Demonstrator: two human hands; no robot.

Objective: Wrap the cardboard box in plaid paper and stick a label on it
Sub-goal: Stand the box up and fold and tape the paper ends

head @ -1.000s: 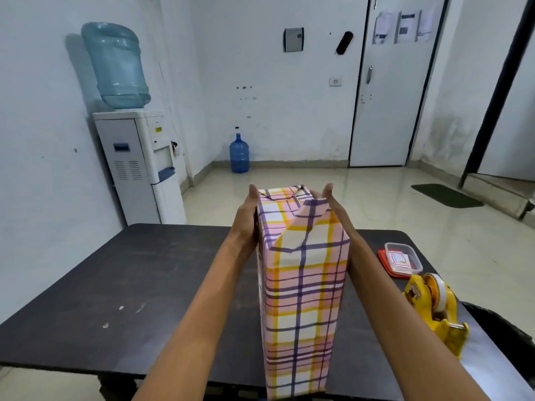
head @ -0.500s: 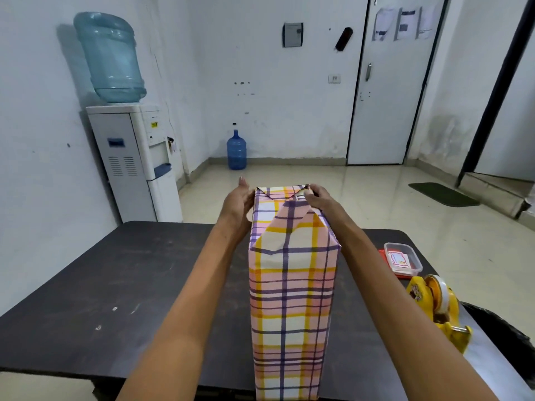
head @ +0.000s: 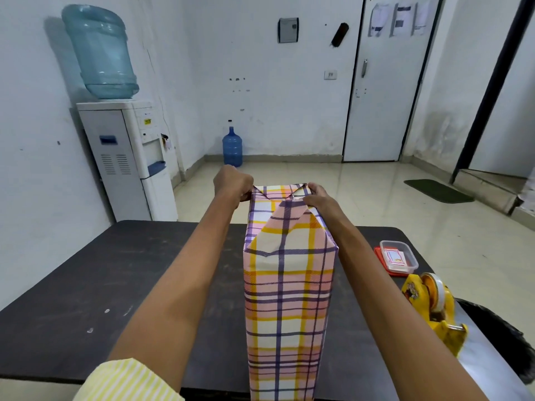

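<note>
A tall box wrapped in pink, yellow and purple plaid paper (head: 286, 285) stands upright on the dark table (head: 86, 285), close in front of me. Its near top flap is folded down into a triangle. My left hand (head: 233, 183) pinches the paper at the far left top corner. My right hand (head: 318, 196) pinches the paper edge at the far right top corner, thumb on the folded flap. The far end of the top is partly hidden behind the folds.
A clear plastic container (head: 398, 256) with labels sits on a red lid at the table's right. A yellow tape dispenser (head: 434, 308) stands nearer the right edge. A water cooler (head: 127, 157) stands behind the table's left.
Both hands went from lying flat against the sides of the box top to curling in and pinching the paper at the far top corners. The view shifted slightly.
</note>
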